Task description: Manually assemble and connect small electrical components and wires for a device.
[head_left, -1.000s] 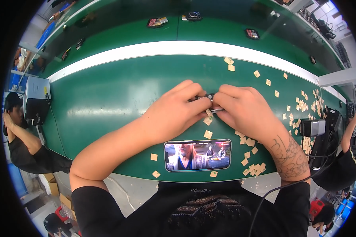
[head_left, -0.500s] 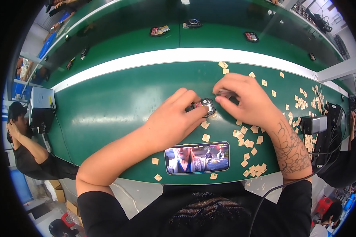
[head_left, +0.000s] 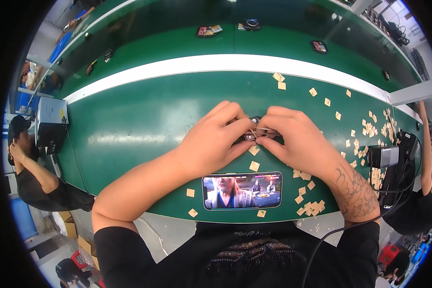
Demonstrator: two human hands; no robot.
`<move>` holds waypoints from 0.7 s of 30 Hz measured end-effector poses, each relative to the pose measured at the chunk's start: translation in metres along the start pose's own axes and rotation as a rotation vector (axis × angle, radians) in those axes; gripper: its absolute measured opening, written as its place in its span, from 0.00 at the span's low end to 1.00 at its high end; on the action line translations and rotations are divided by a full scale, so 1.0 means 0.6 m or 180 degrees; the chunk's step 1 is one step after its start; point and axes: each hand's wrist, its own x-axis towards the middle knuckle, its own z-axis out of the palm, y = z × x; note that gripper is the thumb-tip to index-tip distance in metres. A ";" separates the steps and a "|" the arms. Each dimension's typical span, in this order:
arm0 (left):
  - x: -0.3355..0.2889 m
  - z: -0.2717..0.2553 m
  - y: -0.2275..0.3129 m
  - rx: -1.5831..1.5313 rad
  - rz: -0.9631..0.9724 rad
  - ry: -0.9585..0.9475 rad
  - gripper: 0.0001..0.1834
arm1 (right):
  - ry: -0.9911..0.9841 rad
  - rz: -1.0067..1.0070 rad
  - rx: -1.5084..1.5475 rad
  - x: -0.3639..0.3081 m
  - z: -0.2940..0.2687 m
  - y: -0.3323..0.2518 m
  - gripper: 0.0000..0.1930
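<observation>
My left hand (head_left: pixel 219 130) is closed in a pinch around a small black-cased electronic device (head_left: pixel 250 137), with bits of its inner parts showing between the fingertips. My right hand (head_left: pixel 293 136) is closed too, its thumb and forefinger gripping a thin, pale, stick-like piece (head_left: pixel 268 129) that reaches to the device. Fingers cover most of both, so I cannot tell what kind of piece it is. Just below the fingertips lies a small tan square (head_left: pixel 254 150) on the green table (head_left: pixel 125 125).
A phone (head_left: pixel 242 191) playing a video lies near the front edge. Many tan squares (head_left: pixel 313 207) are scattered rightward, by a grey-black box (head_left: pixel 383 156) with cables. Beyond the white rail (head_left: pixel 235 62), devices (head_left: pixel 209 31) sit on a green surface. People (head_left: pixel 31 158) sit at both sides.
My right hand has come down and left, bringing its thin piece to the device in my left hand. The fingers now hide more of the device. The whole view has shifted slightly.
</observation>
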 end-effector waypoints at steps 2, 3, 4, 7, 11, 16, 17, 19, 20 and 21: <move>-0.001 0.001 0.000 0.0020 -0.0072 -0.0017 0.20 | -0.0002 0.0080 0.0103 0.001 0.004 -0.002 0.06; 0.001 0.000 0.000 0.0024 -0.0085 -0.0005 0.20 | -0.0043 0.0251 0.0383 0.002 0.003 -0.004 0.06; 0.003 -0.002 0.002 0.0023 -0.0112 -0.0052 0.21 | -0.0083 0.0423 0.0659 0.003 0.001 -0.006 0.06; 0.001 -0.004 0.005 -0.0018 -0.0163 -0.0071 0.23 | -0.0013 0.0858 0.1385 0.007 -0.009 -0.012 0.04; 0.003 -0.008 0.008 -0.0053 -0.0006 0.0090 0.26 | 0.0672 0.0368 0.0883 0.014 0.000 0.006 0.06; 0.013 -0.014 0.022 -0.0548 -0.0189 0.0217 0.25 | 0.0089 0.0786 0.1307 0.008 -0.011 -0.004 0.09; 0.015 -0.015 0.027 -0.0942 -0.0480 0.0158 0.24 | 0.0246 0.0715 0.1416 0.009 -0.010 -0.004 0.09; 0.022 -0.016 0.020 -0.1249 -0.0841 -0.0030 0.22 | 0.0419 0.0646 0.1543 0.009 -0.011 0.003 0.09; 0.023 -0.018 0.016 -0.1554 -0.1209 -0.0201 0.20 | 0.0435 0.0659 0.1506 0.008 -0.010 0.007 0.08; 0.026 -0.003 0.010 -0.1671 -0.0856 0.0278 0.17 | 0.0454 0.0671 0.1465 0.008 -0.008 0.009 0.08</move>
